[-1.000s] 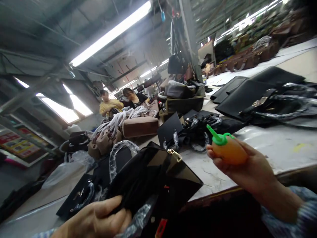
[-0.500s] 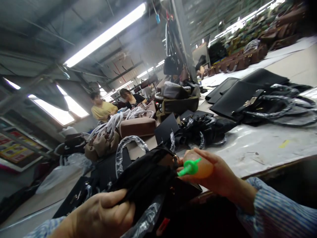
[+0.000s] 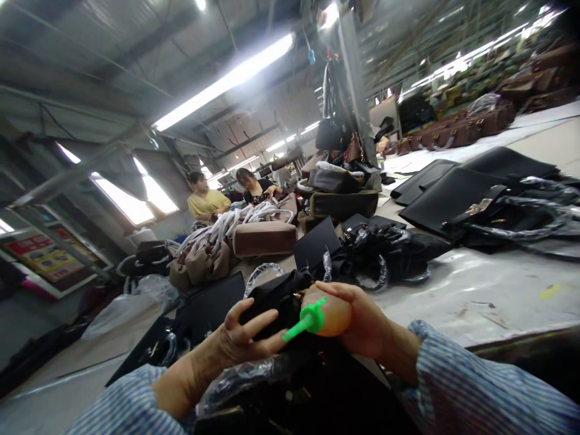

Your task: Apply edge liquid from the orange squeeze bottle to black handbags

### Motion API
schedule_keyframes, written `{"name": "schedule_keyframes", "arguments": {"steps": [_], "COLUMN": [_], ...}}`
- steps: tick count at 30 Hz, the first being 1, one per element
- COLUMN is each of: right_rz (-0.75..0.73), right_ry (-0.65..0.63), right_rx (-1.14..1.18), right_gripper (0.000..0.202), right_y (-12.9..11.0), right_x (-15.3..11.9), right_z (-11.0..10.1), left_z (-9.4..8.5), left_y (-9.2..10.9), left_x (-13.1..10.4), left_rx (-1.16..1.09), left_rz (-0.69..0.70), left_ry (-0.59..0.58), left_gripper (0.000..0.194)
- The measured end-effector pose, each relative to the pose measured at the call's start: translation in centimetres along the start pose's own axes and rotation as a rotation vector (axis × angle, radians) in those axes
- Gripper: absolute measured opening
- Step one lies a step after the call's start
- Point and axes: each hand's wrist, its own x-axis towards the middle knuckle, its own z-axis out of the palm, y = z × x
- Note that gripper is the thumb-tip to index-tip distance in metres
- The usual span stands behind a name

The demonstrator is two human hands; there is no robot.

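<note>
My right hand (image 3: 369,326) is wrapped round a squeeze bottle (image 3: 336,311) of amber stuff with a green nozzle. The nozzle points left and down, close to the fingertips of my left hand (image 3: 242,338). That hand lies with its fingers spread on the dark material of a black handbag (image 3: 278,296). One bag handle (image 3: 263,273) in clear plastic wrap arches up behind the hands, and another wrapped strip (image 3: 240,377) lies below my left wrist. Small gold-coloured metal shows beside the bottle. Much of the bag is hidden by my hands or too dark to make out.
Black handbags (image 3: 446,205) lie on the table to the right, and more black bags (image 3: 376,251) sit ahead. Brown bags (image 3: 265,238) with white-wrapped handles are piled beyond. Two people (image 3: 206,202) are at the far side. A clear plastic bag (image 3: 131,308) lies at left.
My left hand has let go of the black fabric it gripped and spread its fingers on the bag. The bottle has moved left, towards that hand. The view has shifted.
</note>
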Motion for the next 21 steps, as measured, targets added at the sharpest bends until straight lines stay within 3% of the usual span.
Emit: {"name": "schedule_keyframes", "arguments": {"steps": [2,3,6,8,11,14,16,18,21], "right_rz": [-0.014,-0.027,-0.044,-0.035,-0.031,-0.08,-0.136,-0.187,-0.213], "right_ry": [-0.014,-0.018,-0.005,0.02,0.057,0.106,0.165,0.24,0.305], "right_rx": [0.011,0.014,0.017,0.009,0.006,0.056,0.1,0.142,0.188], "right_gripper": [0.039,0.039,0.031,0.028,0.026,0.018,0.015,0.014,0.015], "right_y": [0.1,0.1,0.3,0.6,1.6,2.8,3.7,4.5,5.6], "right_x": [0.1,0.1,0.2,0.5,1.2,1.9,2.3,2.7,3.2], "right_z": [0.5,0.7,1.0,1.0,0.7,0.7,0.7,0.8,0.9], "left_z": [0.6,0.4,-1.6,-3.6,-6.3,-7.7,-7.7,-7.3,-6.4], "left_y": [-0.3,-0.4,-0.6,-0.9,-2.1,-3.9,-5.1,-6.1,-6.8], "left_x": [-0.9,-1.1,-0.1,1.3,3.5,5.2,5.6,5.4,4.6], "left_rx": [-0.045,-0.13,-0.636,-1.022,-1.252,-1.277,-1.175,-1.078,-1.162], "left_rz": [-0.192,-0.321,-0.787,-0.96,-0.949,-0.737,-0.64,-0.632,-0.77], "left_ry": [0.123,0.117,-0.169,-0.353,-0.462,-0.69,-0.8,-0.861,-0.857], "left_gripper": [0.031,0.029,0.03,0.035,0.036,0.029,0.034,0.041,0.054]}}
